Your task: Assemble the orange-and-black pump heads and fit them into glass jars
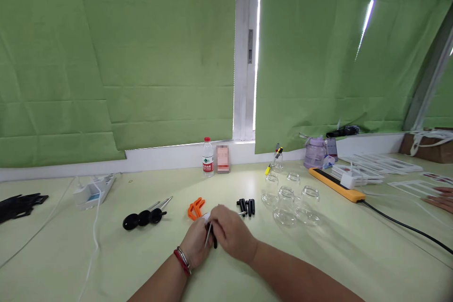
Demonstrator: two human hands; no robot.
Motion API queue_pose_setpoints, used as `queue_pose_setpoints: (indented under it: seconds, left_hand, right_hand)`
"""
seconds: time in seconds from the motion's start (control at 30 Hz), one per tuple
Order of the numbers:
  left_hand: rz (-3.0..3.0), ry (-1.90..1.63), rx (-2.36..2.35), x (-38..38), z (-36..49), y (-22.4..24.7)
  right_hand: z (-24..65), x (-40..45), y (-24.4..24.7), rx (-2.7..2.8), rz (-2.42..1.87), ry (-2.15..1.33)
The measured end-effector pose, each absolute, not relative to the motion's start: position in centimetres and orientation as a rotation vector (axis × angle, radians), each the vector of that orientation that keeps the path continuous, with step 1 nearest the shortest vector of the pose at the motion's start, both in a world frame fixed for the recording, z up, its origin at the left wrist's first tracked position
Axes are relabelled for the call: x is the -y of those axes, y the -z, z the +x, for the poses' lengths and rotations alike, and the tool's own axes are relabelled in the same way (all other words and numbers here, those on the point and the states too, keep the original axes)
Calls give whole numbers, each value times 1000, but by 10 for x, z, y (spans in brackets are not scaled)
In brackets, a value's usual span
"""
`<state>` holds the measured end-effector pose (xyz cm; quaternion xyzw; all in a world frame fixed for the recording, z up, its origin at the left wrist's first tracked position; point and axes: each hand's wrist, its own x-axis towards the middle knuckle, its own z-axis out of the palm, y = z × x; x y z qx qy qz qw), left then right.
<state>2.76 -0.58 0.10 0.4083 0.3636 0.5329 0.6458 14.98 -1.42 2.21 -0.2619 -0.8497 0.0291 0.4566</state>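
From the two hands, the table (141,264) is a big clock. At 12 o'clock, by the wall, stand a water bottle (208,159) with a red cap and a phone (222,159). Near 11 o'clock, just past the left hand (197,238), lie bright orange pieces (196,208). At 2 o'clock, near the right hand (231,233), are short black handles (251,207). Farther out, between 2 and 3 o'clock, stand four clear jars (285,206), close together. Another jar (278,164) with yellow-and-black tools in it is behind them. A purple jug (314,152) and an orange power strip (336,185) are farther that way. Close to 10 o'clock are three round black things (143,218) with shiny rods, and a white power strip (95,192) is beyond. Another person's hand (442,199) rests at the far edge, near 3 o'clock.

The left hand is curled round a black piece (215,241), which pokes out between the hands at 6 o'clock. A thin metal stick (208,236) sits right beside it and points to 7 o'clock. The right hand's fingers are bent in at the stick's top end. The hand hides their tips, so I cannot tell if they pinch it.

The bottle's label is red and white with a green mountain. Its writing is too small to read for sure. The phone's screen is all blurry squares.
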Motion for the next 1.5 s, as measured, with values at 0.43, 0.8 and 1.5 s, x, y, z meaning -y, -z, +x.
queue_pose_setpoints:
  seconds: [0.43, 0.8, 1.5]
  left_hand:
    - [916, -976, -741, 15, 31, -5]
    - [933, -919, -736, 18, 33, -9]
    - [888, -1053, -717, 12, 33, 6]
  right_hand:
    - [163, -10, -26, 1656, -982, -593]
    - [166, -7, -24, 1656, -1002, -542]
    - [168, -1, -16, 2057, -861, -197]
